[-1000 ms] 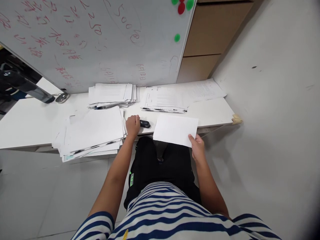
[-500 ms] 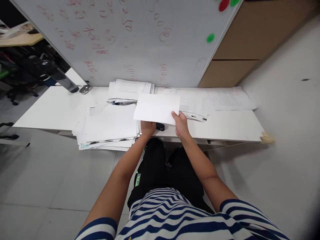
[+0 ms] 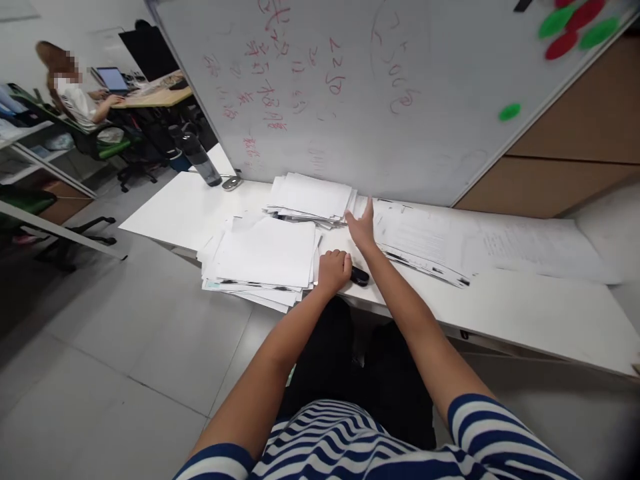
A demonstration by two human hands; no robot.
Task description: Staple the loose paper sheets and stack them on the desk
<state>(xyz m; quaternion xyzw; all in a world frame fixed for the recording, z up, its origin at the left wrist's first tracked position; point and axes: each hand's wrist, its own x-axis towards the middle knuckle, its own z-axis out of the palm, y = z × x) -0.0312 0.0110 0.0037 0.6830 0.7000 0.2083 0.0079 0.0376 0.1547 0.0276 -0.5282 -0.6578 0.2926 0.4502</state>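
My left hand [image 3: 334, 270] is closed around the left part of a black stapler [image 3: 360, 277] at the desk's front edge; only the stapler's dark rounded end shows. Bare of any sheet, my right hand [image 3: 363, 228] has its thumb and a finger spread, beside the right edge of the back paper stack [image 3: 316, 197]. A blank white sheet tops that stack. Left of my left hand lies a larger, uneven paper stack [image 3: 267, 253], overhanging the front edge. Printed sheets [image 3: 417, 233] spread out to the right of my right hand.
A whiteboard [image 3: 325, 87] with red writing stands behind the white desk [image 3: 173, 207]. A dark bottle [image 3: 200, 160] and a mouse-like object [image 3: 232, 183] are at the back left. Another person [image 3: 77, 100] sits at a far desk. Brown panels [image 3: 565, 187] stand at right.
The white sheet has left my right hand and lies on the back stack. My right hand has opened beside it. My left hand stays at the stapler. The view has turned left.
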